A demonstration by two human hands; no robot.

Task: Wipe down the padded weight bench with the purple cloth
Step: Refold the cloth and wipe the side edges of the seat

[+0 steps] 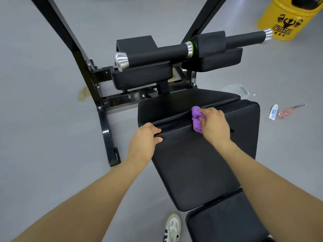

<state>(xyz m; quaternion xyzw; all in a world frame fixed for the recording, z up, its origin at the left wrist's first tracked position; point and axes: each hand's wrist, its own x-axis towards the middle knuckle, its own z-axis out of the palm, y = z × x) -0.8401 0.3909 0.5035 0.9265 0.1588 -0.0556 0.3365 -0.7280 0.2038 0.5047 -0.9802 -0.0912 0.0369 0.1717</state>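
Note:
The black padded weight bench (pixel 192 163) runs from the lower right up to the middle of the view, with a seam between two pads near its far end. My right hand (pixel 215 124) grips the bunched purple cloth (pixel 197 119) and holds it against the pad right at that seam. My left hand (pixel 144 138) holds the bench's left edge beside the seam, fingers curled over the edge and thumb on top. Most of the cloth is hidden under my right hand.
Beyond the bench stand black padded rollers with silver end caps (pixel 153 55) on a black steel frame (pixel 104 119). A yellow drum (pixel 286 18) sits at the top right. Small litter (pixel 286 111) lies on the grey floor to the right. A shoe (pixel 173 227) shows below.

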